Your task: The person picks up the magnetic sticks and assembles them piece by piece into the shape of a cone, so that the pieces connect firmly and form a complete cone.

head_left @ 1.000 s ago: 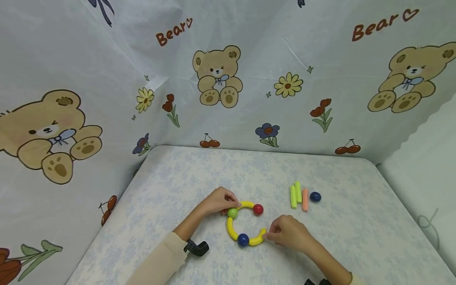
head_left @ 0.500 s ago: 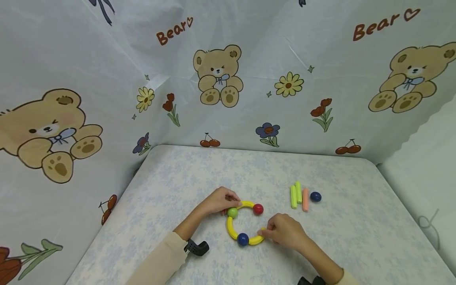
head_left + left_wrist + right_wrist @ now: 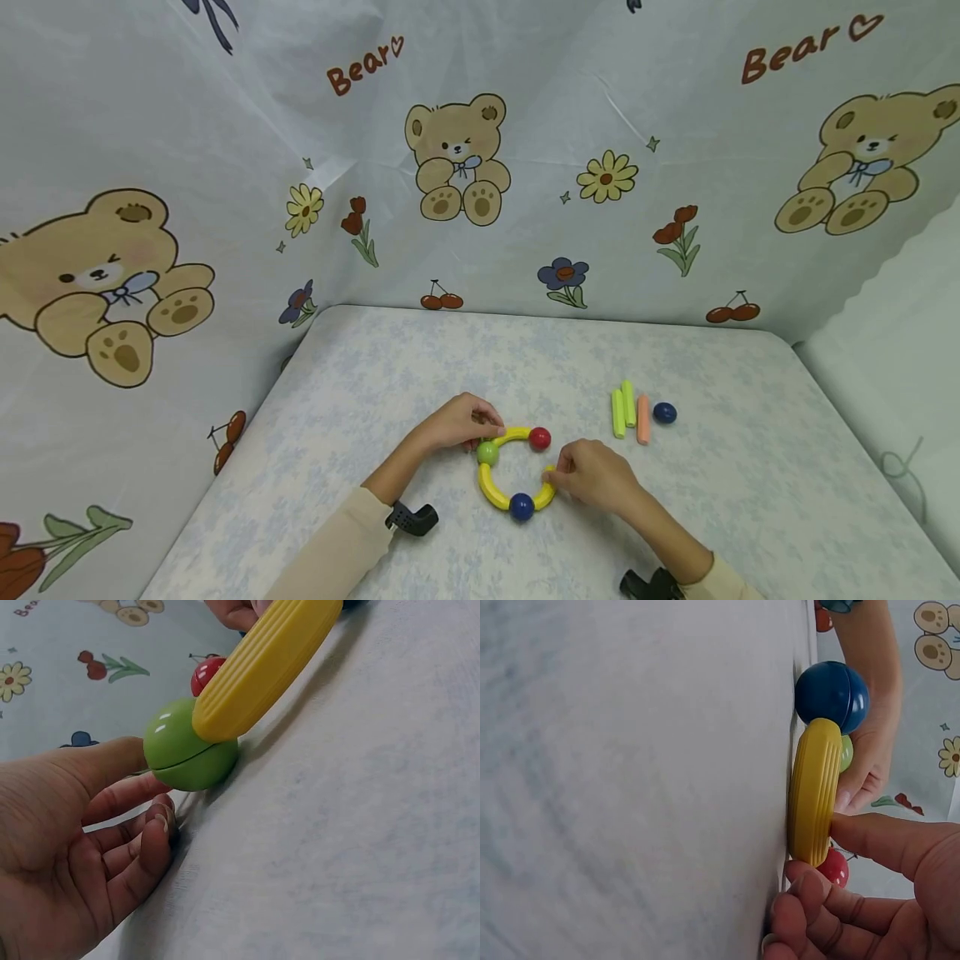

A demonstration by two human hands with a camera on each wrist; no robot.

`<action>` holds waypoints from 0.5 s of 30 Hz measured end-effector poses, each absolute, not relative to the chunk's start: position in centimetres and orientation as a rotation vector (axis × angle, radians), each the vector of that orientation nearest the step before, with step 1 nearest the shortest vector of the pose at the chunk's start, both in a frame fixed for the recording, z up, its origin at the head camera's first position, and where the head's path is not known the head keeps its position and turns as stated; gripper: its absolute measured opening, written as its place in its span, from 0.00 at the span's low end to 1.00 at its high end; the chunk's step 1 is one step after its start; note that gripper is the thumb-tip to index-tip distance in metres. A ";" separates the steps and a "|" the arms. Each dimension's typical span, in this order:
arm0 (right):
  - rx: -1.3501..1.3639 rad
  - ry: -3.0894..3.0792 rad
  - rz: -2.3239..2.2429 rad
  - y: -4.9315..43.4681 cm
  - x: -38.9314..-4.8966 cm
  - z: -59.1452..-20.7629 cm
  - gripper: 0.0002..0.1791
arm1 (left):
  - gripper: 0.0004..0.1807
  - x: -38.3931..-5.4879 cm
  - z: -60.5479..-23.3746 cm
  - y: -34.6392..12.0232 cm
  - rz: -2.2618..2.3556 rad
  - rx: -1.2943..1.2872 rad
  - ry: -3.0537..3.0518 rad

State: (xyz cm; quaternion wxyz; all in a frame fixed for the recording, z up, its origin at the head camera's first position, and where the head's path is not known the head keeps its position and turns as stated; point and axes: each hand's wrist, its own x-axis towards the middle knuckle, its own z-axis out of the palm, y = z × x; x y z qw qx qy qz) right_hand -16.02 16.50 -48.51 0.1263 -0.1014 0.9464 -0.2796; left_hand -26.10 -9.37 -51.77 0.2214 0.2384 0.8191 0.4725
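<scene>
With the fingers of our right hand we pinch one end of a curved, ridged yellow plastic-looking bar; its other end meets a glossy dark-blue ball; beyond it we see a glossy green ball near our left hand, and a glossy red ball, partly hidden; the blue-mottled bench fills the left side; pale printed cloth hangs behind.

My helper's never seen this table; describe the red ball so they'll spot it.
On the pale blue-patterned table, between the person's left hand and right hand, lies an open ring of curved yellow rods. The red ball sits at the free end of the far rod, beside the ring's gap. Its red sets it apart from the ring's green ball and blue ball.
</scene>
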 end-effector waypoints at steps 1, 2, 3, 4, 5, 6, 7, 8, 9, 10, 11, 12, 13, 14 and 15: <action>-0.283 2.761 -0.802 16.5 -16.1 -48.5 0.18 | 0.06 -26.1 -51.7 -9.4 1.306 0.663 2.265; -0.267 2.763 -0.789 16.4 -16.1 -48.5 0.18 | 0.06 -26.1 -51.7 -9.4 1.302 0.668 2.270; -0.249 2.765 -0.779 16.4 -16.1 -48.5 0.19 | 0.07 -26.0 -51.7 -9.3 1.298 0.674 2.276; -0.236 2.765 -0.767 16.4 -16.1 -48.5 0.19 | 0.08 -26.0 -51.7 -9.2 1.293 0.685 2.283; -0.230 2.767 -0.752 16.3 -16.1 -48.4 0.20 | 0.09 -26.0 -51.7 -9.1 1.288 0.698 2.294; -0.231 2.771 -0.741 16.3 -16.1 -48.5 0.21 | 0.10 -26.0 -51.7 -9.0 1.284 0.716 2.303; -0.235 2.772 -0.732 16.3 -16.0 -48.5 0.21 | 0.11 -26.0 -51.7 -8.9 1.278 0.731 2.313; -0.243 2.775 -0.729 16.3 -16.0 -48.5 0.22 | 0.12 -25.9 -51.8 -8.8 1.272 0.745 2.322; -0.253 2.780 -0.726 16.3 -16.0 -48.5 0.22 | 0.13 -25.9 -51.9 -8.7 1.268 0.756 2.328; -0.264 2.784 -0.724 16.3 -16.0 -48.5 0.22 | 0.13 -25.9 -52.0 -8.7 1.267 0.767 2.330; -0.274 2.788 -0.723 16.3 -16.0 -48.5 0.22 | 0.13 -25.9 -52.0 -8.7 1.266 0.777 2.332; -0.276 2.789 -0.726 16.3 -16.0 -48.6 0.22 | 0.12 -26.0 -52.0 -8.7 1.267 0.784 2.330; -0.274 2.790 -0.727 16.3 -16.0 -48.6 0.22 | 0.12 -26.0 -52.1 -8.7 1.263 0.790 2.329; -0.269 2.791 -0.727 16.3 -16.0 -48.6 0.21 | 0.12 -26.0 -52.1 -8.7 1.263 0.792 2.325; -0.261 2.791 -0.725 16.3 -16.0 -48.5 0.21 | 0.12 -26.0 -52.1 -8.7 1.259 0.795 2.321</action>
